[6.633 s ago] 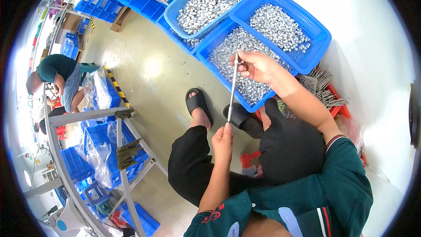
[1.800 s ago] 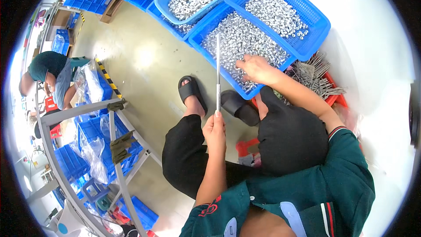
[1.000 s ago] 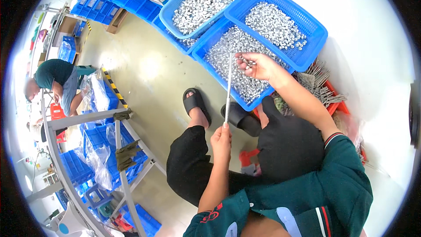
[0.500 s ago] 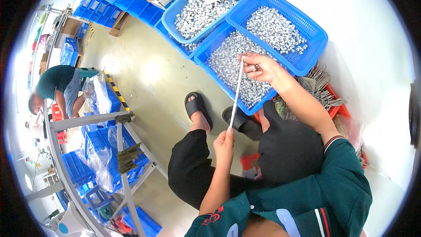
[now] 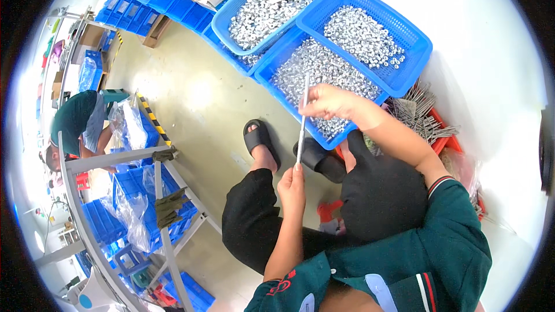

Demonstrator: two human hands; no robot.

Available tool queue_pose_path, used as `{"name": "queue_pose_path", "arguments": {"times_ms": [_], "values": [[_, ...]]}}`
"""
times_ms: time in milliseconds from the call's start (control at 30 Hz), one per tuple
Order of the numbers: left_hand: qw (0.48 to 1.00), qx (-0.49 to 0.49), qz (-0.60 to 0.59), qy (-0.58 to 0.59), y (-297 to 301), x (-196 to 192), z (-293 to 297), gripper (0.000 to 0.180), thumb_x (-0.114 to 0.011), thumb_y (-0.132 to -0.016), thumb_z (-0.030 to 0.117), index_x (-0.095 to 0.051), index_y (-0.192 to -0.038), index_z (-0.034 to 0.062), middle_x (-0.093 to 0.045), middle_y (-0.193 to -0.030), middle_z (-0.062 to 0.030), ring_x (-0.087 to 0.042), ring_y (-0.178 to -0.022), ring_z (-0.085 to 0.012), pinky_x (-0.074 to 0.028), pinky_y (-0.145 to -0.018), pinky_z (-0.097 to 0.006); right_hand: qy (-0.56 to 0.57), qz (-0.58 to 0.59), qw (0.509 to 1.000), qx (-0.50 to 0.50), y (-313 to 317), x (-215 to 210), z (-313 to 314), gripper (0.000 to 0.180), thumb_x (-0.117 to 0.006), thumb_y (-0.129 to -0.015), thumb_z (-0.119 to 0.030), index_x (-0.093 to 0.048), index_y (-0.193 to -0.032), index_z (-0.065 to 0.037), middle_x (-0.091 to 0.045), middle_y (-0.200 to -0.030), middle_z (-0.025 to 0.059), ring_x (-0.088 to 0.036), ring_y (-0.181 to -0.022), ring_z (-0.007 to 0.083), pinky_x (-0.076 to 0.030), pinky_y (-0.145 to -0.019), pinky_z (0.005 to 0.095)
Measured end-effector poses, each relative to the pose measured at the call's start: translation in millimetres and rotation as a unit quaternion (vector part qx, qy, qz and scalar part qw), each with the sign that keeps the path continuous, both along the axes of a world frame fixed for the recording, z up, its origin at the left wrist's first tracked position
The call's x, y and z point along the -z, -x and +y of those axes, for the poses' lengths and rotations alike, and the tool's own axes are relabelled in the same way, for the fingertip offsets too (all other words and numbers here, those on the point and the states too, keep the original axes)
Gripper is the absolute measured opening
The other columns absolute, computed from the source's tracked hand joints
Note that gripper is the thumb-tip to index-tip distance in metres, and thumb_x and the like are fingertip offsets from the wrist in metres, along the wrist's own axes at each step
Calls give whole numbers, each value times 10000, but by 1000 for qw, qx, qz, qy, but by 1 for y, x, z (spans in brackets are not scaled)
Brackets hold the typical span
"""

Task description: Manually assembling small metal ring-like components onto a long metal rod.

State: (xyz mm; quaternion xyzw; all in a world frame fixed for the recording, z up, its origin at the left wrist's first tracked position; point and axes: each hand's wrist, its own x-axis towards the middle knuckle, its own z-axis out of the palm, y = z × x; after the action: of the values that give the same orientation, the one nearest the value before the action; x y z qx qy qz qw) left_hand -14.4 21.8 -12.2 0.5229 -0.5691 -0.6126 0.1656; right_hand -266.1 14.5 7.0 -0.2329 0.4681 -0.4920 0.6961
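The left hand (image 5: 292, 184) is closed on the lower end of a long thin silver metal rod (image 5: 302, 121), holding it near upright above the knees. The right hand (image 5: 329, 101) pinches at the rod's upper part, fingers together on what appears to be a small silver nut; the nut itself is too small to confirm. Directly beyond the right hand lies a blue plastic mesh basket (image 5: 272, 69) heaped with silver nuts, with two like baskets further out. A bundle of spare rods (image 5: 422, 115) lies to the right of the right forearm. Judgement: keep the lower grip firm and the rod steady, so that the piece seats squarely without cross-threading.
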Motion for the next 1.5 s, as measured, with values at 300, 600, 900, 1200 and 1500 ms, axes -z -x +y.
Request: {"name": "queue_pose_path", "arguments": {"times_ms": [300, 600, 900, 1200, 1500], "values": [[996, -44, 20, -79, 4, -11, 0, 312, -508, -874, 320, -483, -658, 96, -373, -518, 74, -290, -402, -9, -213, -365, -172, -2, -213, 964, 158, 27, 21, 13, 188, -478, -855, -109, -528, -1000, -1, -512, -785, 62, -354, -496, 49, -258, -354, 141], [999, -3, 15, -44, 0, -7, 4, 379, -496, -878, 338, -448, -584, 104, -354, -496, 76, -273, -412, -15, -182, -380, -186, 71, -374, 904, 195, 35, 21, 7, 178, -488, -868, -159, -502, -972, -16, -480, -713, 23, -369, -492, 51, -254, -340, 142], [1000, 16, 14, -14, -1, -4, 5, 363, -507, -879, 314, -462, -596, 91, -359, -519, 83, -279, -447, -14, -189, -411, -188, 36, -378, 903, 203, 30, 14, 4, 188, -498, -847, -161, -552, -941, -7, -444, -645, 2, -374, -476, 64, -260, -340, 168], [998, 26, 12, 51, -6, -4, 7, 361, -496, -885, 308, -465, -604, 84, -362, -534, 82, -288, -474, -14, -205, -429, -190, -3, -290, 943, 161, 33, 1, 2, 166, -509, -816, -159, -551, -842, -1, -407, -583, -17, -341, -426, 51, -219, -296, 168], [998, 13, 7, 57, -7, -7, 12, 350, -512, -880, 251, -443, -597, 57, -357, -554, 65, -291, -528, -24, -230, -451, -206, 19, -276, 949, 154, 26, -6, 7, 165, -509, -819, -171, -552, -794, -13, -391, -546, -35, -324, -413, 37, -208, -302, 161]]}}
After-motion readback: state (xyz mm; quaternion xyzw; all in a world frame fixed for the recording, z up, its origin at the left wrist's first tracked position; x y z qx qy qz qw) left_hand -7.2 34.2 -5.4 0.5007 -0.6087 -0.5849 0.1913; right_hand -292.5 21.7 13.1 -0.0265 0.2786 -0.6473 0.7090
